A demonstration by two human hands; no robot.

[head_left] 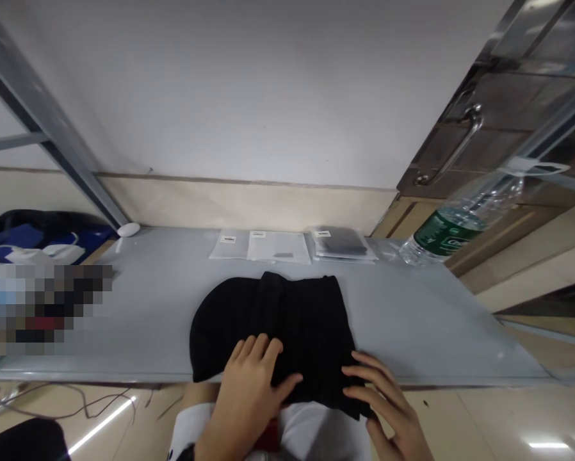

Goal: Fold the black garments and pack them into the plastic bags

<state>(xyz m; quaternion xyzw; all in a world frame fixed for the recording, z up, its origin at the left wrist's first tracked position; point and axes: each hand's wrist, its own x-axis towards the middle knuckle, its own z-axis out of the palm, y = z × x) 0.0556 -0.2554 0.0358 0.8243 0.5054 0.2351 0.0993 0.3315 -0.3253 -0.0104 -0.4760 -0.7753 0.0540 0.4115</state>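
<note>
A piece of black fabric [311,320], rounded at its left end and straight-edged at its right, lies across the front edge of the grey table; its exact kind is hard to tell. It has a raised fold near the middle, and its lower part hangs over the edge towards my lap. My left hand [251,384] rests on the fabric's lower middle, fingers slightly bent and thumb stretched apart. At the lower right corner, my right hand [386,400] touches the fabric with spread fingertips. Neither hand visibly grips it.
Flat packets in clear bags, one white [278,248] and one dark [341,243], lie along the table's [138,320] back edge by the wall. A water bottle [448,234] with a green label stands at the back right. Power strips [42,253] and cables are at the left.
</note>
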